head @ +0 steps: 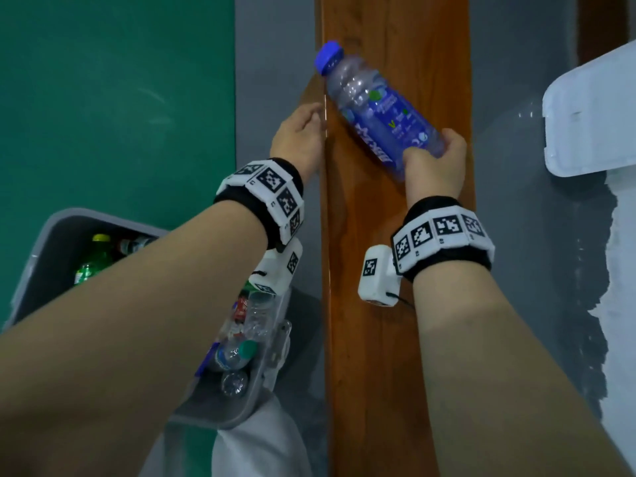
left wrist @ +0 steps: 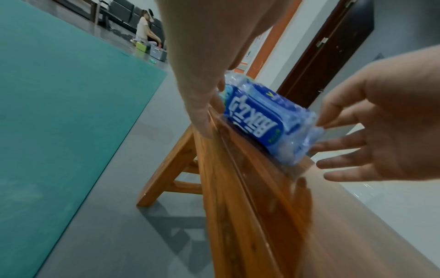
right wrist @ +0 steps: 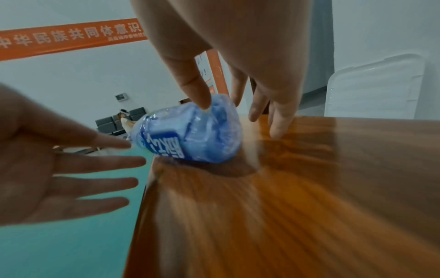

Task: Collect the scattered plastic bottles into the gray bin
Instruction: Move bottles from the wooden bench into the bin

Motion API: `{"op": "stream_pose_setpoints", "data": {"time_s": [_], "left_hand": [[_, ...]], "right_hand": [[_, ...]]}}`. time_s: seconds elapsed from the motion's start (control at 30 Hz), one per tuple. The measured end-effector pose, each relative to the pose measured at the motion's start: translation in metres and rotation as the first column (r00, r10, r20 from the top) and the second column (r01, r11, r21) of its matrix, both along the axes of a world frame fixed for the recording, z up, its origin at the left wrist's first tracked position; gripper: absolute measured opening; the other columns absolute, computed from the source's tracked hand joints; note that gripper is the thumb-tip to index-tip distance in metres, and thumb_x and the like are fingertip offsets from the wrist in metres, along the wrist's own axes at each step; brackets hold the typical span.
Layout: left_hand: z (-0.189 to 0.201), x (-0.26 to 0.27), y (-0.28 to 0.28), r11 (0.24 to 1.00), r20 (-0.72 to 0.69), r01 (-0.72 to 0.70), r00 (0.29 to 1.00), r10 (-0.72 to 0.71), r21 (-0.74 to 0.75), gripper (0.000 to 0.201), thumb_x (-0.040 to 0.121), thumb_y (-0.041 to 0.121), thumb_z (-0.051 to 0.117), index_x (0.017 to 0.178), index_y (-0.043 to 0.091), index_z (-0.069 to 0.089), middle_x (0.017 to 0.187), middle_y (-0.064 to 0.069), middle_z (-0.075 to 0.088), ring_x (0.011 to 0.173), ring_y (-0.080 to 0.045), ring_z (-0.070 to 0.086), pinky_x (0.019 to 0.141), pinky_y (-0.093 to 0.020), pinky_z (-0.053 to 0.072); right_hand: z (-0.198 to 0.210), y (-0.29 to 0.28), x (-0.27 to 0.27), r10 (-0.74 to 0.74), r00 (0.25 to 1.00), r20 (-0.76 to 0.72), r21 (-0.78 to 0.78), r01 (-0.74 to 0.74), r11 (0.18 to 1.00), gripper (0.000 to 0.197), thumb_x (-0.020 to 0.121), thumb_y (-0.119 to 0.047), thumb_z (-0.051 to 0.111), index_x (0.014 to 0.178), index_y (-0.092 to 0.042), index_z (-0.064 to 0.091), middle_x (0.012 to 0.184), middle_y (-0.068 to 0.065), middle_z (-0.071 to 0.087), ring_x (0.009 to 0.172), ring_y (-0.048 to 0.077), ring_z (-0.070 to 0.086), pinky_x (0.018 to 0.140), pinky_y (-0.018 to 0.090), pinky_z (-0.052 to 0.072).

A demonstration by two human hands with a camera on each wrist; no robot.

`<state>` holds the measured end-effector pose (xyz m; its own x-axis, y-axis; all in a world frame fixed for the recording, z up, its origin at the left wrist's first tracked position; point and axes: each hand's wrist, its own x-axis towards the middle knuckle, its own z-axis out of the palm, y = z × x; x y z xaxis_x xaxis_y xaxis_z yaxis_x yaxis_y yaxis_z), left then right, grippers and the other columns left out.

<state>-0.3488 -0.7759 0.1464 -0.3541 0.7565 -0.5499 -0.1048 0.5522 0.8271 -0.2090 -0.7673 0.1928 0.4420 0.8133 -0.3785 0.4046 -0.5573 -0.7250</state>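
Head view — hands: right hand (head: 433, 160) pinches the blue-labelled bottle (head: 378, 108), left hand (head: 299, 132) spread — label writing blurred.

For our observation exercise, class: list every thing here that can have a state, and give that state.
Blue-capped bottle: capped, lying on the bench.
Right grip: holds the bottle's base.
Left grip: open, beside the bench edge.
Gray bin: uncovered, several bottles inside.
White lid: standing on edge.
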Motion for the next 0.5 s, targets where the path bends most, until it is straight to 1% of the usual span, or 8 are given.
{"op": "stream_pose_setpoints", "data": {"time_s": [0.03,0.1,0.17,0.23,0.3,0.37,0.43,0.5], "left_hand": [[-0.001,0.002,-0.002,1.0,0.028,0.009,1.0,-0.009,-0.002,0.032,0.096,0.027,0.039,0.118,0.025,0.061,0.125,-0.004,0.061,0.11,-0.017,0.058,0.101,-0.037,0.045],[-0.004,0.006,-0.006,1.0,0.089,-0.005,0.996,0.004,0.006,0.035,0.094,0.034,0.04,0.121,0.027,0.06,0.131,-0.009,0.057,0.12,-0.023,0.054,0.106,-0.045,0.041],[-0.002,0.011,0.0,0.999,0.131,-0.021,0.991,0.017,0.032,0.038,0.096,0.039,0.036,0.126,0.025,0.055,0.132,-0.013,0.056,0.125,-0.028,0.051,0.107,-0.048,0.041],[-0.003,0.011,0.015,0.999,0.121,-0.027,0.992,0.023,0.03,0.053,0.089,0.058,0.031,0.127,0.029,0.054,0.132,-0.012,0.056,0.123,-0.029,0.053,0.106,-0.047,0.041],[-0.009,0.012,0.033,0.999,0.152,-0.035,0.988,0.029,0.038,0.083,0.068,0.077,0.037,0.129,0.024,0.053,0.132,-0.011,0.057,0.121,-0.028,0.055,0.107,-0.045,0.041],[-0.021,0.011,0.042,0.999,0.145,-0.034,0.989,0.029,0.035,0.101,0.05,0.077,0.046,0.132,0.019,0.048,0.129,-0.013,0.058,0.119,-0.031,0.056,0.104,-0.046,0.043],[-0.021,0.01,0.039,0.999,0.156,-0.039,0.987,0.035,0.018,0.103,0.046,0.072,0.051,0.132,0.017,0.045,0.127,-0.013,0.058,0.117,-0.032,0.057,0.102,-0.046,0.045],[-0.013,0.007,0.027,0.994,0.211,-0.104,0.973,0.097,0.022,0.081,0.053,0.06,0.06,0.119,0.014,0.05,0.116,-0.013,0.065,0.107,-0.03,0.064,0.097,-0.045,0.049]], "right_hand": [[-0.002,-0.003,0.0,0.012,1.0,-0.021,0.002,-0.012,1.0,0.067,0.073,-0.017,0.058,0.138,-0.021,0.045,0.132,0.005,0.051,0.114,0.017,0.055,0.094,0.017,0.045],[-0.01,-0.012,-0.001,0.044,0.997,-0.062,-0.013,-0.045,0.999,0.06,0.083,-0.017,0.059,0.14,-0.023,0.043,0.139,0.004,0.042,0.109,0.01,0.05,0.066,-0.006,0.037],[-0.015,-0.018,-0.006,0.054,0.993,-0.104,0.001,-0.055,0.999,0.066,0.087,-0.017,0.059,0.146,-0.03,0.033,0.146,0.004,0.029,0.118,0.011,0.044,0.055,-0.005,0.031],[-0.013,-0.016,-0.023,0.141,0.984,-0.107,0.08,-0.133,0.988,0.074,0.086,-0.016,0.059,0.149,-0.034,0.027,0.15,0.004,0.023,0.131,0.013,0.035,0.066,-0.008,0.029],[-0.006,-0.007,-0.042,0.252,0.957,-0.143,0.123,-0.236,0.964,0.072,0.079,-0.018,0.06,0.147,-0.028,0.035,0.144,0.005,0.036,0.13,0.012,0.04,0.087,-0.007,0.031],[-0.006,-0.002,-0.056,0.293,0.923,-0.249,0.122,-0.27,0.955,0.067,0.076,-0.017,0.059,0.141,-0.021,0.044,0.127,-0.005,0.053,0.115,0.008,0.055,0.101,0.02,0.045],[-0.006,-0.005,-0.065,0.274,0.914,-0.3,0.129,-0.245,0.961,0.063,0.08,-0.007,0.057,0.141,-0.019,0.045,0.125,-0.007,0.057,0.112,0.006,0.058,0.101,0.03,0.048],[-0.007,-0.012,-0.071,0.235,0.91,-0.342,0.152,-0.193,0.969,0.063,0.078,-0.004,0.056,0.139,-0.017,0.048,0.131,-0.002,0.057,0.115,0.009,0.058,0.102,0.033,0.048]]}}
